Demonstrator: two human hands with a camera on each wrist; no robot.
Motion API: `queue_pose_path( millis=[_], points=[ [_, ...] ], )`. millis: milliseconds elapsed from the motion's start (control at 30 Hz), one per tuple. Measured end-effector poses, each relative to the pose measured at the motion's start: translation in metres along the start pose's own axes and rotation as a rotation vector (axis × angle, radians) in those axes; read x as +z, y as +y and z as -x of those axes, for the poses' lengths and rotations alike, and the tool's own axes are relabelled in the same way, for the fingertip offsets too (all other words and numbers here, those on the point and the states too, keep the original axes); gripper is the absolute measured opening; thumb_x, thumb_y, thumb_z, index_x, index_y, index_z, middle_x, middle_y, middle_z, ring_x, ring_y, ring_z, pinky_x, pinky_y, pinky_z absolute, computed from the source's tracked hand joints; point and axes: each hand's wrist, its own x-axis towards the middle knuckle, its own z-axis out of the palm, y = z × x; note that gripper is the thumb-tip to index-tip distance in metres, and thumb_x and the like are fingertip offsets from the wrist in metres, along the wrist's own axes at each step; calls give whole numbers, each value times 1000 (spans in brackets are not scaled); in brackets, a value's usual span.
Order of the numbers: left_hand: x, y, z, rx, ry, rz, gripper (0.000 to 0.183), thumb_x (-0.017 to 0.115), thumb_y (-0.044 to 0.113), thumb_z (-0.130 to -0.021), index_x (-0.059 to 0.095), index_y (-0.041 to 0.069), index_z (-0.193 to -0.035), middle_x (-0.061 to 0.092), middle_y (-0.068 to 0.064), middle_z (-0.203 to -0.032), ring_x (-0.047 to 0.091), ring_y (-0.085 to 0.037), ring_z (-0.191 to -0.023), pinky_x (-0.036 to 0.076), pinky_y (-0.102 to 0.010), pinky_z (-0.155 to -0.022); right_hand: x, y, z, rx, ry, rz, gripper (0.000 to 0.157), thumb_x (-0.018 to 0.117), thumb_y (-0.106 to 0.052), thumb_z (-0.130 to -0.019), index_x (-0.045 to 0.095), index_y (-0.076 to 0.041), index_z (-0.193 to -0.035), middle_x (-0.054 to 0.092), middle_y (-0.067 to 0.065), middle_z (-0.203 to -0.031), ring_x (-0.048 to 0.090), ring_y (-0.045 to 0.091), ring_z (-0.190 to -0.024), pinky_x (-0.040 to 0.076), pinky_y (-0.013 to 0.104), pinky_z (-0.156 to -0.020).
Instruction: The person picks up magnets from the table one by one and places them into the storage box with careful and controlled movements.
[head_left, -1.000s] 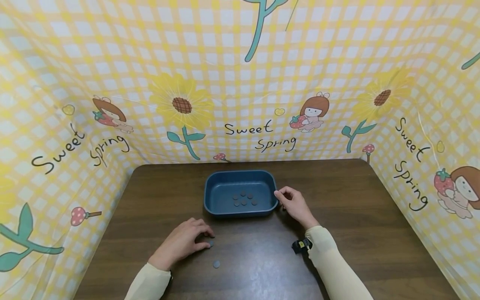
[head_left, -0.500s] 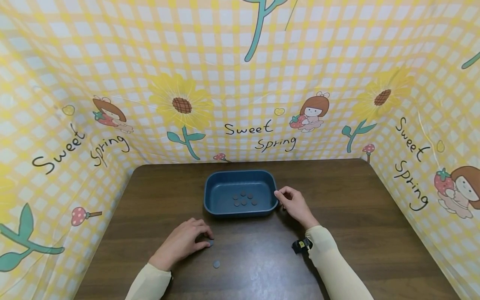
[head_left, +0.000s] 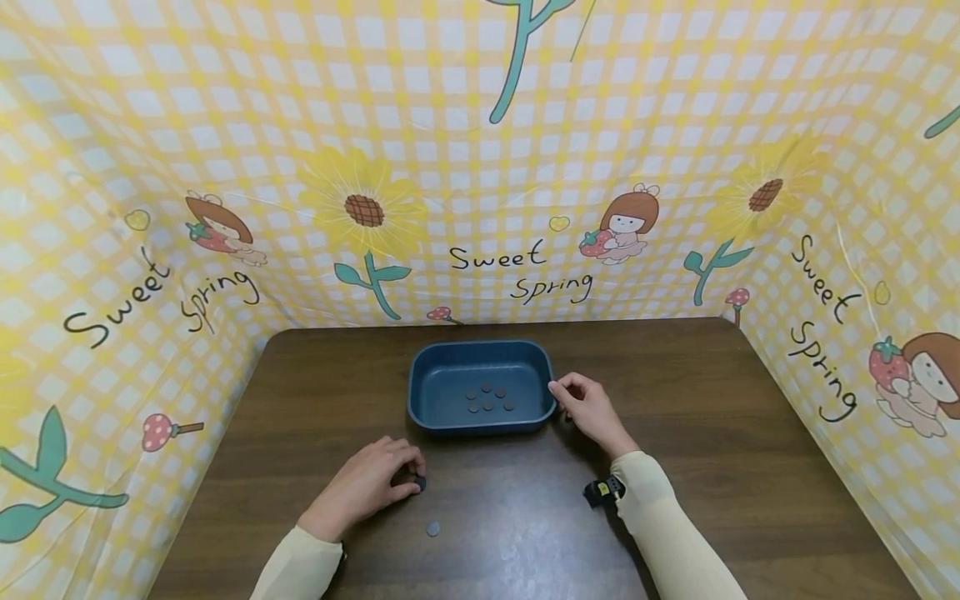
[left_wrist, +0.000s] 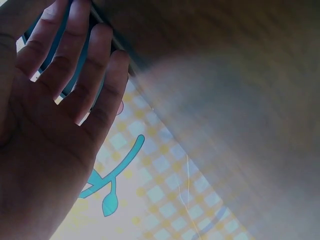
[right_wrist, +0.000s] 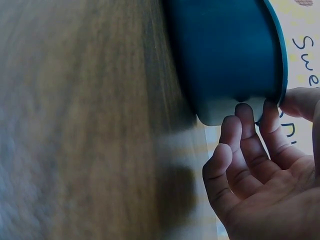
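Near the front left of the blue tray (head_left: 480, 429), my left hand (head_left: 366, 482) pinches a small coin (head_left: 421, 482) between thumb and fingertips, close to the tabletop; its dark side shows. From the left wrist view this hand (left_wrist: 55, 115) is seen from the palm side, and the coin is hidden there. Several dark coins (head_left: 487, 406) lie flat inside the tray. My right hand (head_left: 590, 410) grips the tray's right rim, thumb at the edge and fingers on the outer wall, as the tray's end (right_wrist: 230, 55) in the right wrist view shows.
One grey coin (head_left: 432, 528) lies on the brown wooden table (head_left: 510, 517) just in front of the left hand. A yellow checked cloth (head_left: 480, 192) hangs behind the table and along both sides. A small black device (head_left: 602, 492) sits at the right wrist.
The coin at my left fingertips lay flat and grey earlier; now it is tipped up between thumb and fingers. The right hand and tray have stayed put.
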Motion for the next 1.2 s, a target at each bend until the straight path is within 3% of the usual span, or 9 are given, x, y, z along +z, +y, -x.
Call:
queue_pose_path(
  millis=[300, 500, 800, 1000, 1200],
  points=[
    [-1, 1, 1, -35, -4, 10, 27, 91, 21, -89, 66, 27, -97, 65, 15, -95, 57, -8, -91, 52, -37, -82, 0, -1, 1, 0, 0, 3, 24, 69, -26, -108, 71, -2, -103, 66, 19, -87, 62, 32, -77, 54, 33, -67],
    [-2, 2, 2, -56, -9, 70, 27, 89, 17, -91, 66, 28, -97, 63, 17, -91, 59, -10, -88, 51, -33, -76, 0, -2, 1, -4, -3, 1, 25, 69, -25, -108, 71, -1, -104, 66, 20, -88, 62, 31, -77, 54, 33, -67],
    [-2, 1, -2, -81, -41, 153, 23, 84, 13, -95, 67, 28, -98, 64, 20, -92, 63, -8, -90, 54, -32, -79, -1, -1, 1, -11, -7, 7, 24, 69, -25, -108, 71, -2, -103, 66, 21, -88, 62, 31, -77, 54, 33, -67],
    [-10, 4, -9, -84, -61, 259, 20, 81, 12, -99, 67, 26, -102, 64, 18, -95, 62, -1, -88, 57, -33, -79, 0, -2, 1, -15, -9, 7, 24, 69, -25, -108, 71, -2, -102, 66, 21, -89, 62, 32, -78, 54, 32, -67],
    [-23, 7, -18, -89, -39, 326, 18, 79, 12, -100, 68, 25, -105, 66, 17, -97, 63, -1, -88, 58, -32, -80, -1, -1, 1, -20, -6, 1, 24, 69, -24, -108, 70, -1, -102, 66, 23, -89, 62, 33, -77, 55, 34, -67]
  ],
)
